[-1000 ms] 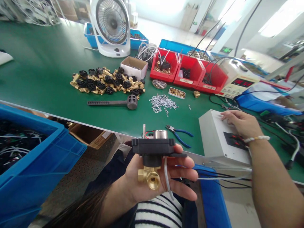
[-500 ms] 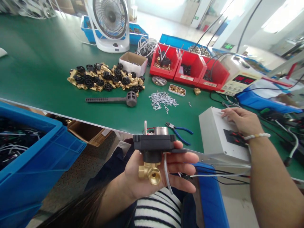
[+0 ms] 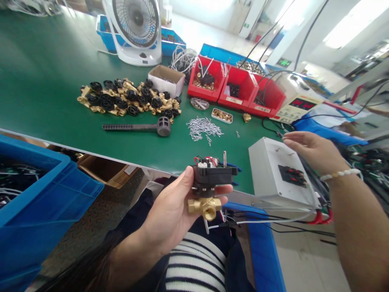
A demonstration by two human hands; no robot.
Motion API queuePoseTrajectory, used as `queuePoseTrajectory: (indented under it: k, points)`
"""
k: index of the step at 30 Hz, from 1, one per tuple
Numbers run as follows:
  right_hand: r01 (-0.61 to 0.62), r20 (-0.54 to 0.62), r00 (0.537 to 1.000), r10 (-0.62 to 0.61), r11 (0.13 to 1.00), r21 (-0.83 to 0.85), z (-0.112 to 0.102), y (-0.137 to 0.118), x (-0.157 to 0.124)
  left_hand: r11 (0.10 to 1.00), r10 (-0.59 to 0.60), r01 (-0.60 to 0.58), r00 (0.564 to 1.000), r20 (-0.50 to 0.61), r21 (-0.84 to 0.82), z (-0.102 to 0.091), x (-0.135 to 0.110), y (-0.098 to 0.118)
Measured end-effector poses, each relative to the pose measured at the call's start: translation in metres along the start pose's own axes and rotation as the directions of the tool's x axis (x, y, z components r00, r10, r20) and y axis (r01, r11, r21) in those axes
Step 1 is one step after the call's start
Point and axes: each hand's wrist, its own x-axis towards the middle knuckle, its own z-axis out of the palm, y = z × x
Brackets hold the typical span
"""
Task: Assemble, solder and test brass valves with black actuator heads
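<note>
My left hand (image 3: 170, 211) is closed around a motorized valve (image 3: 209, 176). It has a brass body with several ports at the bottom and a black actuator housing on top, its inside showing red wires and a metal pin. A grey cable hangs below it. My right hand (image 3: 316, 152), with a beaded bracelet, hovers just over the far right edge of a light-grey switch box (image 3: 267, 170). Its fingers are stretched out with nothing in them. Two small toggle levers and a black terminal clip (image 3: 291, 175) show on the box's top.
Brass valve bodies with black caps (image 3: 127, 97) lie piled behind a grey mallet-like tool (image 3: 136, 127). Metal clips (image 3: 203, 129) are heaped before red bins (image 3: 237, 89). A power supply (image 3: 299, 99) stands right, a fan (image 3: 136, 28) at the back, a blue crate (image 3: 39, 194) left.
My left hand has turned the valve, moved it slightly right and closed around it. My right hand has lifted off the box's toggle levers. The power supply's digits differ.
</note>
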Motion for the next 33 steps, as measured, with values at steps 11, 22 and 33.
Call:
queuePoseTrajectory:
  k: [11,22,33]
  points:
    - [0.46,0.652,0.633,-0.418,0.88,0.117,0.09,-0.018,-0.176,0.998,-0.028,0.031,0.998,0.056,-0.046,0.003,-0.004,0.009]
    - [0.377,0.672,0.675,-0.304,0.925,0.04,0.111,0.051,-0.201,0.997,-0.053,0.058,0.994,0.098,-0.054,0.008,-0.002,0.004]
    - [0.34,0.636,0.682,-0.36,0.927,0.161,0.124,0.069,-0.22,0.894,0.369,-0.363,0.929,0.028,0.261,0.003,-0.001,0.004]
